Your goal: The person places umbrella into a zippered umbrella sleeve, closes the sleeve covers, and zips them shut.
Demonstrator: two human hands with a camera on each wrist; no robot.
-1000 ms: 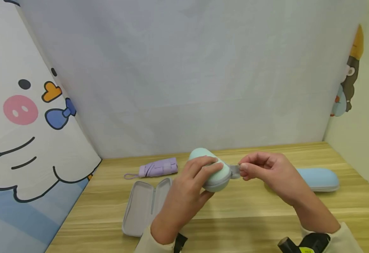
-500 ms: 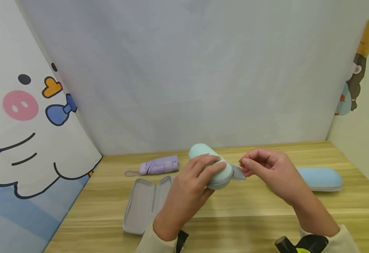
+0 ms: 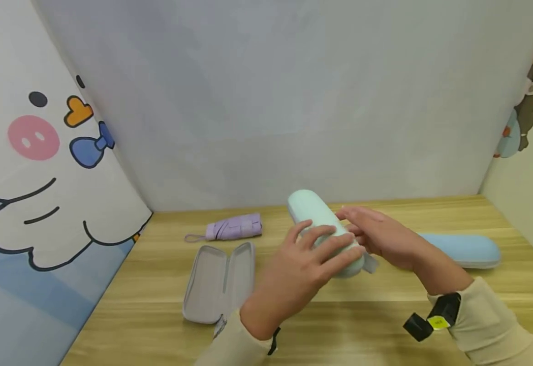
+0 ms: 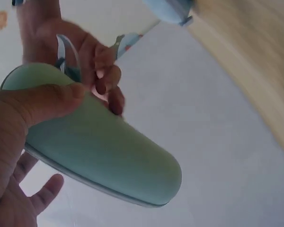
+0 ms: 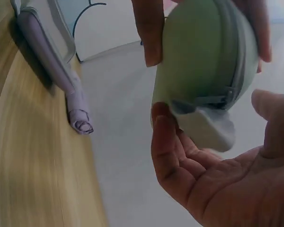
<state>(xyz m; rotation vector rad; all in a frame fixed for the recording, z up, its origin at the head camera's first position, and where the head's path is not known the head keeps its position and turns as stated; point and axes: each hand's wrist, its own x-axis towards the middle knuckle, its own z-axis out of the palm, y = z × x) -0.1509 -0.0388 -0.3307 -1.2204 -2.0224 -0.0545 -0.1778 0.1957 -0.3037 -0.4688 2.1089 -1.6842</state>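
Observation:
My left hand [image 3: 300, 267] holds a mint-green zipped hard case [image 3: 312, 208] up over the table, its fingers spread across the top and the thumb on the other face in the left wrist view. The case, shaped like a glasses case, tilts with its far end up and to the left. A grey fabric tab [image 5: 210, 130] hangs from the zip end, beside the metal zip pull [image 5: 213, 100]. Close on the right, my right hand [image 3: 385, 239] has its fingertips at the side of the case, with the thumb held apart from it in the right wrist view.
On the table [image 3: 156, 330], an open case with grey lining [image 3: 204, 290] lies at left, beside my left forearm. Behind it is a folded lavender umbrella [image 3: 236, 227] with a wrist loop. A light-blue case [image 3: 469, 249] lies at right, partly behind my right arm.
My right hand has let go of the grey tab and moved to the side of the mint case. The left hand has turned the case and shifted it right, its fingers spreading wider.

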